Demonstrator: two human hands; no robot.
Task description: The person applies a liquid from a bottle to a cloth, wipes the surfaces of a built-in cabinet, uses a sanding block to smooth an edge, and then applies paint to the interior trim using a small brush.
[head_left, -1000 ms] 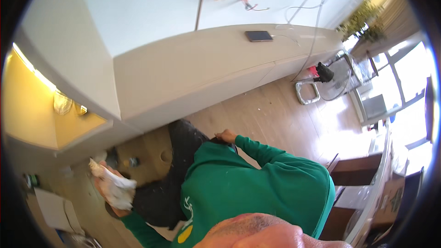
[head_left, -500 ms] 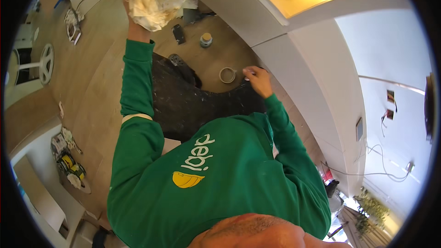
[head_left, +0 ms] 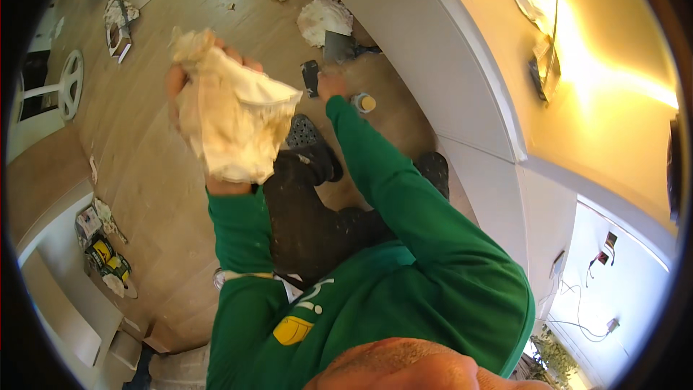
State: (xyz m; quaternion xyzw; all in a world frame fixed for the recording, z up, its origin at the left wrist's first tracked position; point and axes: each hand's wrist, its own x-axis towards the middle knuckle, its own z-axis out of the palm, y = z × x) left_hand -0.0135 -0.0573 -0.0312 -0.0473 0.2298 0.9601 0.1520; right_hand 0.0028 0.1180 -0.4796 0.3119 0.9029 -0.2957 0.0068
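Note:
My left hand (head_left: 177, 87) is closed on a crumpled, stained off-white cloth (head_left: 234, 119); it could also be paper. The bundle covers most of the palm, with fingertips showing along its upper edge. Low over the floor, my right hand (head_left: 333, 85) reaches forward beside a flat black object (head_left: 310, 78), close enough that I cannot tell whether they touch. Its fingers are mostly hidden. Just right of that wrist stands a small jar with a yellowish top (head_left: 366, 103). Beyond the hand lies a wide grey scraper blade (head_left: 338, 48) with a dark handle, against a whitish crumpled heap (head_left: 323, 20).
White panelling (head_left: 426, 65) rises along the right, below a lit ledge (head_left: 606, 137). My dark shoe (head_left: 315, 148) rests on the wooden floor (head_left: 159, 152). Farther left are a white wheel-shaped part (head_left: 71, 85), rags on a small box (head_left: 119, 25) and yellow-black packages (head_left: 107, 256).
My right hand has moved forward and left, from near a round ring to beside the black object. The cloth in my left hand now appears lower and nearer. My view has shifted.

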